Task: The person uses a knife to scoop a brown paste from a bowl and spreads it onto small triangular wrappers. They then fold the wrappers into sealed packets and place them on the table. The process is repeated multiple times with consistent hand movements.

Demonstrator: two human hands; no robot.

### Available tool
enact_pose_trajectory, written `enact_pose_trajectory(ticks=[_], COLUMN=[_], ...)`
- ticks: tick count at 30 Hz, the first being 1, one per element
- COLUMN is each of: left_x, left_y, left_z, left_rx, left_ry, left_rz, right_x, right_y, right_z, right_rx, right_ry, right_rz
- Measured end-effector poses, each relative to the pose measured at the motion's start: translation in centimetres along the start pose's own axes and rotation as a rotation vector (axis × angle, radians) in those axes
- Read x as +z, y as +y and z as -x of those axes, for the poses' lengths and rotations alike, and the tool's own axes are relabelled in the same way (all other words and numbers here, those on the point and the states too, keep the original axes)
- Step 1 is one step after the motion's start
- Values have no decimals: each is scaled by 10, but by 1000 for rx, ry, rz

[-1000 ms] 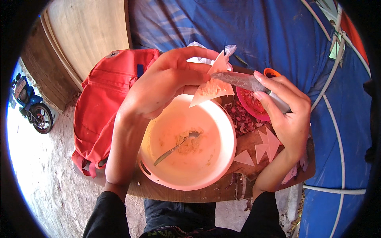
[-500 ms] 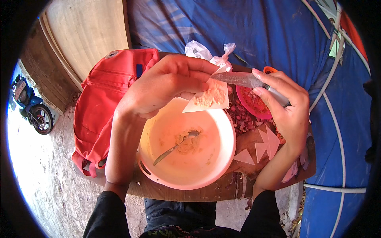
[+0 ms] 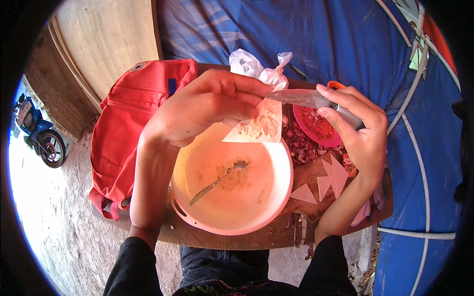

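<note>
My left hand (image 3: 212,106) pinches a thin, pale triangular sheet (image 3: 271,137) above the far rim of a large whitish basin (image 3: 269,197). Lumpy, pale orange paste (image 3: 257,126) lies spread over the sheet. In my right hand (image 3: 356,118) is a knife (image 3: 303,98), gripped by its grey handle. Its smeared blade points left, and the tip is at the sheet's upper corner by my left fingertips. Whether the blade touches the sheet I cannot tell. A metal spoon (image 3: 217,183) rests inside the basin, among smears of the same paste.
Several pale triangles (image 3: 337,175) lie on a brown board right of the basin. Beyond them are a pink bowl (image 3: 316,129) of reddish bits and scattered purplish peelings (image 3: 302,144). Knotted plastic bags (image 3: 274,74) stand at the back. A red backpack (image 3: 121,133) sits left.
The sheet has shifted slightly left and down and turned a little in my left hand. My right hand has moved slightly right with the knife. The basin and spoon have stayed put.
</note>
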State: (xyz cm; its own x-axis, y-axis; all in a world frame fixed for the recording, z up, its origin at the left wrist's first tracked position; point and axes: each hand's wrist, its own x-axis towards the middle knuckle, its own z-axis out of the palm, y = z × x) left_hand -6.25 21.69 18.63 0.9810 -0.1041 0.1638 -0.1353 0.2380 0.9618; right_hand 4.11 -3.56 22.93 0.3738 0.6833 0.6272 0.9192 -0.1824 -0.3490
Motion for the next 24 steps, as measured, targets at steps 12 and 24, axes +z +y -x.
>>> enact_pose_trajectory(ticks=[12,24], left_x=[-1,-3], left_y=[4,9], left_z=[2,3], left_rx=[-43,28], left_ry=[-50,-22], left_rz=[55,-66], right_x=[-3,-7], right_y=[0,32], right_z=[1,5], right_rx=[24,168], right_ry=[-15,90], right_rz=[10,25])
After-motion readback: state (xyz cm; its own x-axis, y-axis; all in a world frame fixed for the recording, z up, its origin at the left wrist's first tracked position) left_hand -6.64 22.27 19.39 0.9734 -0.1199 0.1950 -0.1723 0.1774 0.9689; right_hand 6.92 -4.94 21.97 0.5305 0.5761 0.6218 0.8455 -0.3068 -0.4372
